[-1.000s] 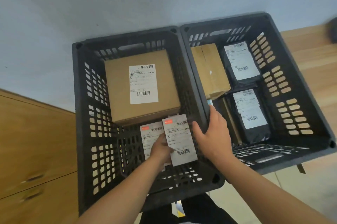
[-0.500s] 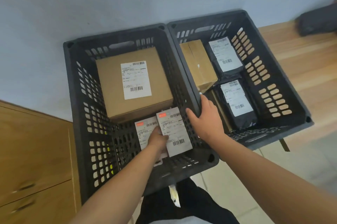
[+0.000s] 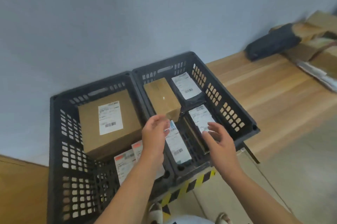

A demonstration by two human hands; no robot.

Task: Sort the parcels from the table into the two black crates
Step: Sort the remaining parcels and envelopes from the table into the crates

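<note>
The left crate (image 3: pixel 54 141) and right crate (image 3: pixel 237 107) are matt black moulded plastic. The big box (image 3: pixel 89 132) and small box (image 3: pixel 158 94) are plain brown cardboard, matt and smooth. The big box's label (image 3: pixel 109 117) is white paper. The bags (image 3: pixel 194 100) in the right crate are black plastic film, creased with a faint sheen. The desk (image 3: pixel 264 87) has a smooth, pale wood-grain top.
</note>
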